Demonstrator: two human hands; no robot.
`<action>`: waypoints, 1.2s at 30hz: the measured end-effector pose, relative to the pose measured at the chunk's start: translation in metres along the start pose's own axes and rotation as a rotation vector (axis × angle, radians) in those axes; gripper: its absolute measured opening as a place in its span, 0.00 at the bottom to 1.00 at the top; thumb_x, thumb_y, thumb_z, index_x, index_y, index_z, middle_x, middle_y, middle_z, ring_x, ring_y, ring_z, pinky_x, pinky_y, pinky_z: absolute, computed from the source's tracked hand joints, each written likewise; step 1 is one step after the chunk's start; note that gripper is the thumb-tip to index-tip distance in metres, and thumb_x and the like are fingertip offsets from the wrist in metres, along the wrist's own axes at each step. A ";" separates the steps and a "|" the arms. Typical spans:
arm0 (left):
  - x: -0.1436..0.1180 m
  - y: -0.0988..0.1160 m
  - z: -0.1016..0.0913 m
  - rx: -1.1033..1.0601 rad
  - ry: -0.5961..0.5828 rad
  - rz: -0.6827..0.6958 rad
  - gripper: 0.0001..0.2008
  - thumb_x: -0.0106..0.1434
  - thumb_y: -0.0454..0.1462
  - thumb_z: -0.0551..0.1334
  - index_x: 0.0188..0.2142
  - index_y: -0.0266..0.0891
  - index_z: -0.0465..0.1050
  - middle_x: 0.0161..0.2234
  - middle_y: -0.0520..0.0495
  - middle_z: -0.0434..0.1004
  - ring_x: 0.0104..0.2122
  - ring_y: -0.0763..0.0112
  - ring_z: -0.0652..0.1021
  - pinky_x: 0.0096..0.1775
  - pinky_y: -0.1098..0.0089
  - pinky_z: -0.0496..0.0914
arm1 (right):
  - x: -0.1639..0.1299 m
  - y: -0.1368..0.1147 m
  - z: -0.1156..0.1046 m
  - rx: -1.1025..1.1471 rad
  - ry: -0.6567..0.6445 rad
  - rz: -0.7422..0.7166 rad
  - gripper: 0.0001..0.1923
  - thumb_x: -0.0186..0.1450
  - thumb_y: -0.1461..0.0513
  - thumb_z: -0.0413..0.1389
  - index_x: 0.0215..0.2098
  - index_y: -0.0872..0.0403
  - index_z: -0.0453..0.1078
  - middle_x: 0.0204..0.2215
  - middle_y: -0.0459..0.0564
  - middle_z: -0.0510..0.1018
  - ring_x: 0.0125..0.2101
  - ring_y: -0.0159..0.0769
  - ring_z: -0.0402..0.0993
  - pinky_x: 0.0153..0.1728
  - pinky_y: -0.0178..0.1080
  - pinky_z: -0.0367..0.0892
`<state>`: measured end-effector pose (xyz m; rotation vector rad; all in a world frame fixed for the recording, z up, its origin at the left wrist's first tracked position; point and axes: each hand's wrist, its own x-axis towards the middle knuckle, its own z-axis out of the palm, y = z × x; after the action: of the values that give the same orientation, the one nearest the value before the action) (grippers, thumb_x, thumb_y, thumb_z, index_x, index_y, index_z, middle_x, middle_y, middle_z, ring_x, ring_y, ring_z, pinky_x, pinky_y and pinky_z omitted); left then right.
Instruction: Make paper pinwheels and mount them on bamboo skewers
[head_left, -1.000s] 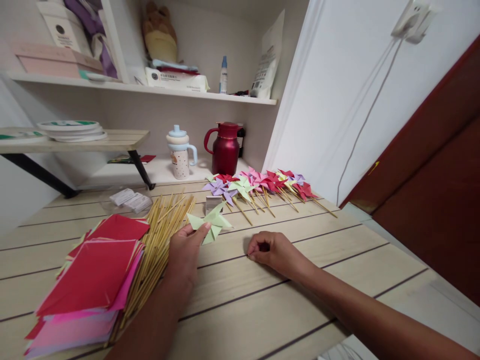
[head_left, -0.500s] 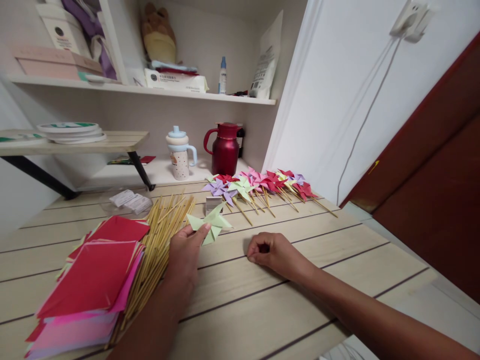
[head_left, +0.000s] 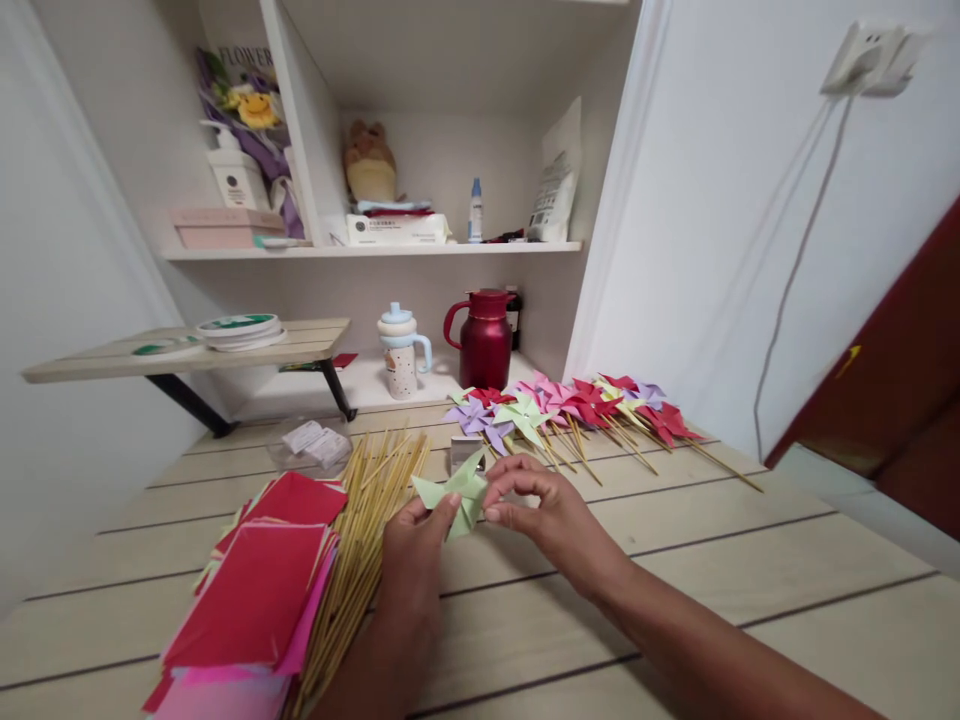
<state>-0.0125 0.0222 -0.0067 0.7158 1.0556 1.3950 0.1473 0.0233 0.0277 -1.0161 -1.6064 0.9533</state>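
A light green paper pinwheel (head_left: 466,492), with no stick showing on it, is pinched between the thumb and fingers of my left hand (head_left: 421,545), a little above the table. My right hand (head_left: 536,505) has its fingers curled, with thumb and fingertips closed at the right edge of the pinwheel; whether they also hold something small cannot be seen. Just behind the pinwheel stands a small grey box (head_left: 465,452), partly covered by it. Left of my left hand lies a bundle of thin wooden sticks (head_left: 367,525).
Stacked coloured paper squares (head_left: 251,590) lie at the left. Several finished pinwheels on sticks (head_left: 574,405) are spread along the back right. Behind stand a cup (head_left: 401,365) and a red jug (head_left: 486,345). A small raised shelf (head_left: 82,365) and a clear packet (head_left: 309,442) occupy the back left.
My right hand has lifted off the table and come over to the pinwheel's right edge. The left hand keeps hold of the pinwheel. The camera view has shifted, so everything sits lower and farther right.
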 end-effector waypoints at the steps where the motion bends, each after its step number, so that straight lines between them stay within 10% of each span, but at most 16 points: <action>1: 0.000 0.000 0.000 -0.011 0.000 -0.004 0.18 0.47 0.42 0.73 0.36 0.33 0.80 0.26 0.45 0.82 0.25 0.65 0.79 0.31 0.68 0.70 | 0.002 0.001 0.002 0.002 0.019 -0.016 0.03 0.55 0.60 0.66 0.26 0.50 0.78 0.44 0.50 0.73 0.49 0.43 0.69 0.54 0.44 0.58; 36: -0.015 -0.007 0.013 0.133 0.009 0.196 0.12 0.50 0.42 0.71 0.31 0.37 0.79 0.30 0.47 0.82 0.30 0.67 0.78 0.33 0.71 0.70 | -0.010 0.012 0.002 0.067 0.065 -0.016 0.03 0.56 0.60 0.65 0.26 0.50 0.78 0.35 0.48 0.75 0.42 0.41 0.70 0.47 0.40 0.63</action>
<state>0.0040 0.0091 -0.0051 0.9317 1.1163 1.5055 0.1495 0.0184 0.0130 -0.9772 -1.5171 0.9480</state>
